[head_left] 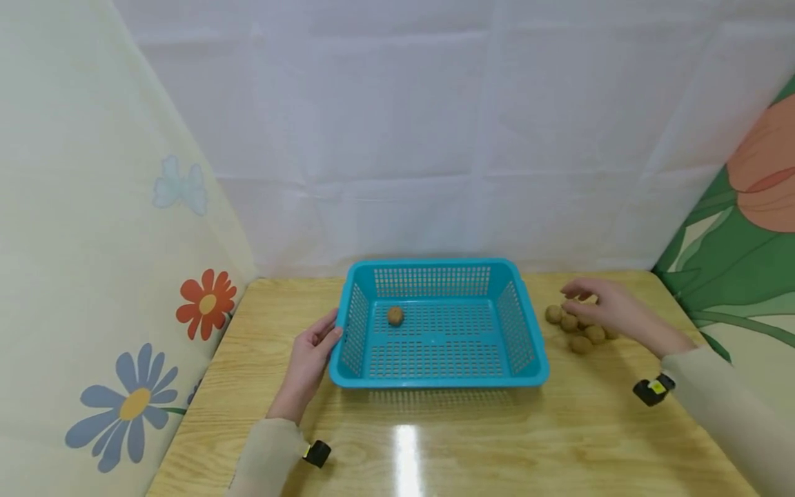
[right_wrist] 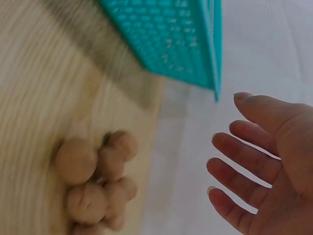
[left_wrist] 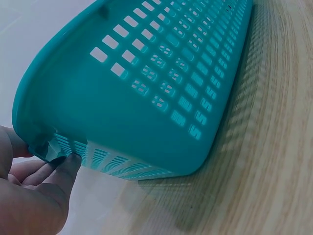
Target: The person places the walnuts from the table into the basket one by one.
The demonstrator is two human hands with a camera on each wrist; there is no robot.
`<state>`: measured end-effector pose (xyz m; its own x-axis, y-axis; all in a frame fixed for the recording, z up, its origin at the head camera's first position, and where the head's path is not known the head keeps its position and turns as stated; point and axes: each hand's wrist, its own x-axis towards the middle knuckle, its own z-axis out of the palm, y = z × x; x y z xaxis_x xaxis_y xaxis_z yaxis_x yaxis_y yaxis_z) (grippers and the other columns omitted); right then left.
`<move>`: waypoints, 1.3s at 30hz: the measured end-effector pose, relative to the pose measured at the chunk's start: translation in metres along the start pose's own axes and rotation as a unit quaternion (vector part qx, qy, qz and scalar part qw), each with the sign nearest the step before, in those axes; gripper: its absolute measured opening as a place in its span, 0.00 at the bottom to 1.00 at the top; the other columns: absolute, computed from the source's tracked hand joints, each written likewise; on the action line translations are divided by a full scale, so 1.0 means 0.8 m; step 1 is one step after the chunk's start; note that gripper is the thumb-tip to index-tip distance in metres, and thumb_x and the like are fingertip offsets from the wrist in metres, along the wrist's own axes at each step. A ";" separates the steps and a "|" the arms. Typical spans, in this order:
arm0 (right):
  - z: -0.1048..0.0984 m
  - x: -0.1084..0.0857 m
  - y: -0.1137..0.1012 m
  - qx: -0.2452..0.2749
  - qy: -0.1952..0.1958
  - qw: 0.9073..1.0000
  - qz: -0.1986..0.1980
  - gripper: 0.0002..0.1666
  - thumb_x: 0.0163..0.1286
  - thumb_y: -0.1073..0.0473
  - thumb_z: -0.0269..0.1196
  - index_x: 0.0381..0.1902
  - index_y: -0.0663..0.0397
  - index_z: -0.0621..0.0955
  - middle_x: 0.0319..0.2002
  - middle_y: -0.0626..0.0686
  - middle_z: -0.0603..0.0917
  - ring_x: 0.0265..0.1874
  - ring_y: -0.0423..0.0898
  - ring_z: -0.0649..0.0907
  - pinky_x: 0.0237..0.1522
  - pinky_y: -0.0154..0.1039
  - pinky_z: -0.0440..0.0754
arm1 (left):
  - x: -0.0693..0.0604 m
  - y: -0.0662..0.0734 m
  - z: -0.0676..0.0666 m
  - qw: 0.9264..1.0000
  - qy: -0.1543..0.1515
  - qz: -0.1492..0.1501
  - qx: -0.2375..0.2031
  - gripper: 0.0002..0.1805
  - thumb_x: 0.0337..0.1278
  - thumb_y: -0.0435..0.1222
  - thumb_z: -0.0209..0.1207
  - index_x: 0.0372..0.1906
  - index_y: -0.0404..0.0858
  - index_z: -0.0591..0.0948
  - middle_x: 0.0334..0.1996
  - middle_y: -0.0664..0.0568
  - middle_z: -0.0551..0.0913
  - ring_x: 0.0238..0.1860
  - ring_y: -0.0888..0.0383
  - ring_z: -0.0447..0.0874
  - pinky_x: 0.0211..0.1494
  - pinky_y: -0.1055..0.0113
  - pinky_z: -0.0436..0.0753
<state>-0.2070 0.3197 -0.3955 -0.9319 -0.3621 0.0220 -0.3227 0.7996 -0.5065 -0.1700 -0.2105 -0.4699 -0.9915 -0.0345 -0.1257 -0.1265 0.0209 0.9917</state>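
A blue plastic basket (head_left: 435,382) with slotted sides stands on the table, and one walnut (head_left: 395,316) lies inside it, towards the left. My left hand (head_left: 307,362) holds the basket's left rim, thumb on top and fingers curled under the edge in the left wrist view. To the basket's right, several brown walnuts (head_left: 580,344) lie in a loose cluster. Over that cluster hovers my right hand (head_left: 602,304), partly covering it in the head view. In the right wrist view its fingers (right_wrist: 247,156) are spread and relaxed, holding nothing, apart from the walnuts (right_wrist: 77,160).
The wooden table (head_left: 472,442) reaches back to a white cloth (head_left: 397,138). A flower-printed panel (head_left: 112,276) borders the left, another printed panel (head_left: 745,255) the right. Small black wrist devices (head_left: 318,453) are worn on both sleeves.
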 end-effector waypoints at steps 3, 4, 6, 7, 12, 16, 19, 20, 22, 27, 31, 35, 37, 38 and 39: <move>-0.001 -0.011 0.023 -0.009 0.006 1.000 0.012 0.25 0.79 0.53 0.62 0.62 0.68 0.80 0.57 0.69 0.83 0.51 0.64 0.82 0.46 0.62 0.84 | 0.000 0.001 -0.001 1.000 0.002 -0.001 -0.003 0.28 0.81 0.33 0.53 0.79 0.36 0.67 0.74 0.39 0.72 0.70 0.51 0.74 0.58 0.74 0.83; 0.000 -0.014 0.031 -0.013 0.008 1.000 0.020 0.26 0.80 0.52 0.62 0.62 0.69 0.80 0.57 0.70 0.82 0.51 0.65 0.82 0.45 0.62 0.84 | 0.000 0.002 -0.001 1.000 0.002 0.000 -0.003 0.28 0.81 0.33 0.53 0.79 0.36 0.66 0.74 0.39 0.71 0.71 0.51 0.74 0.58 0.74 0.83; 0.001 -0.021 0.046 -0.020 0.019 0.999 0.029 0.26 0.79 0.53 0.62 0.62 0.70 0.80 0.58 0.72 0.82 0.51 0.67 0.81 0.46 0.63 0.83 | 0.000 0.002 -0.001 1.000 0.001 0.001 -0.002 0.28 0.81 0.33 0.53 0.79 0.36 0.66 0.75 0.39 0.71 0.71 0.51 0.73 0.58 0.75 0.82; 0.002 -0.025 0.053 -0.021 0.023 0.999 0.035 0.26 0.79 0.53 0.62 0.62 0.70 0.80 0.59 0.73 0.81 0.52 0.68 0.81 0.46 0.64 0.83 | 0.000 0.003 -0.001 1.000 0.000 0.001 -0.002 0.28 0.80 0.33 0.53 0.79 0.35 0.66 0.75 0.39 0.71 0.72 0.51 0.72 0.58 0.75 0.82; 0.008 -0.040 0.084 -0.029 0.034 0.997 0.070 0.29 0.79 0.50 0.62 0.63 0.71 0.79 0.61 0.76 0.79 0.54 0.71 0.79 0.48 0.67 0.81 | -0.001 0.003 0.001 1.000 0.000 0.003 0.001 0.28 0.81 0.33 0.53 0.79 0.35 0.67 0.74 0.40 0.71 0.71 0.51 0.73 0.58 0.75 0.82; 0.015 -0.051 0.104 -0.030 0.022 0.995 0.098 0.34 0.80 0.45 0.61 0.65 0.73 0.77 0.62 0.77 0.77 0.55 0.74 0.78 0.50 0.68 0.79 | -0.002 0.002 0.001 1.000 0.000 0.005 0.001 0.27 0.81 0.33 0.53 0.79 0.35 0.67 0.75 0.40 0.71 0.72 0.50 0.73 0.58 0.74 0.82; 0.023 -0.057 0.115 -0.042 0.020 0.993 0.107 0.36 0.80 0.43 0.60 0.64 0.74 0.78 0.62 0.77 0.78 0.55 0.75 0.78 0.50 0.69 0.79 | -0.002 0.001 0.001 1.000 -0.003 0.005 -0.001 0.28 0.81 0.33 0.52 0.79 0.35 0.66 0.75 0.40 0.71 0.72 0.49 0.72 0.58 0.74 0.83; 0.026 -0.058 0.118 -0.048 0.021 0.993 0.108 0.36 0.80 0.43 0.60 0.64 0.74 0.78 0.61 0.77 0.78 0.55 0.75 0.78 0.50 0.70 0.79 | -0.002 0.001 0.001 1.000 -0.004 0.005 0.000 0.28 0.81 0.33 0.52 0.79 0.35 0.66 0.75 0.40 0.70 0.72 0.49 0.72 0.58 0.74 0.83; 0.031 -0.061 0.123 -0.063 0.026 0.992 0.106 0.36 0.80 0.43 0.60 0.62 0.73 0.79 0.59 0.77 0.79 0.53 0.75 0.80 0.49 0.69 0.80 | -0.002 0.000 0.001 1.000 -0.005 0.004 0.002 0.28 0.81 0.33 0.52 0.79 0.35 0.66 0.75 0.39 0.70 0.73 0.48 0.71 0.59 0.74 0.83; 0.040 -0.063 0.132 -0.085 0.040 0.991 0.096 0.32 0.79 0.45 0.62 0.59 0.72 0.82 0.53 0.76 0.83 0.47 0.72 0.83 0.43 0.67 0.82 | -0.002 0.000 0.000 1.000 -0.001 -0.003 0.008 0.28 0.81 0.34 0.52 0.80 0.36 0.65 0.75 0.40 0.70 0.72 0.50 0.72 0.60 0.73 0.82; 0.046 -0.064 0.137 -0.081 0.050 0.991 0.098 0.31 0.79 0.45 0.62 0.58 0.71 0.82 0.51 0.74 0.85 0.46 0.70 0.84 0.43 0.67 0.83 | -0.002 0.000 0.001 1.000 -0.001 -0.006 0.007 0.28 0.81 0.33 0.51 0.79 0.36 0.65 0.75 0.41 0.71 0.72 0.50 0.72 0.61 0.72 0.82; 0.047 -0.065 0.141 -0.061 0.053 0.991 0.106 0.31 0.79 0.45 0.61 0.59 0.71 0.81 0.50 0.73 0.85 0.46 0.70 0.84 0.43 0.66 0.82 | -0.002 0.000 0.001 1.000 -0.002 -0.006 0.004 0.28 0.81 0.33 0.51 0.79 0.36 0.66 0.75 0.41 0.71 0.73 0.49 0.72 0.61 0.72 0.82; 0.046 -0.066 0.141 -0.053 0.054 0.991 0.109 0.31 0.80 0.45 0.61 0.59 0.71 0.80 0.51 0.73 0.84 0.46 0.70 0.84 0.43 0.66 0.82 | -0.002 0.000 0.000 1.000 -0.003 -0.004 0.006 0.28 0.81 0.33 0.51 0.80 0.36 0.65 0.75 0.40 0.71 0.73 0.48 0.71 0.61 0.72 0.82; 0.045 -0.067 0.140 -0.050 0.053 0.991 0.111 0.31 0.80 0.45 0.61 0.59 0.71 0.80 0.51 0.74 0.84 0.47 0.70 0.83 0.43 0.66 0.82 | -0.002 0.000 0.000 1.000 -0.002 -0.004 0.006 0.28 0.81 0.33 0.52 0.80 0.35 0.65 0.75 0.40 0.71 0.73 0.47 0.71 0.60 0.72 0.82; 0.044 -0.068 0.139 -0.046 0.052 0.991 0.112 0.31 0.80 0.45 0.61 0.59 0.71 0.80 0.51 0.74 0.84 0.47 0.70 0.83 0.43 0.66 0.82 | -0.002 0.000 0.000 1.000 -0.002 -0.004 0.006 0.28 0.81 0.33 0.52 0.80 0.35 0.65 0.75 0.40 0.71 0.74 0.47 0.71 0.60 0.73 0.82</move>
<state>-0.1865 0.4111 -0.4834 -0.9924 -0.1229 0.0097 -0.1152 0.8965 -0.4278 -0.1686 -0.2103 -0.4697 -0.9905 -0.0313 -0.1340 -0.1350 0.0334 0.9903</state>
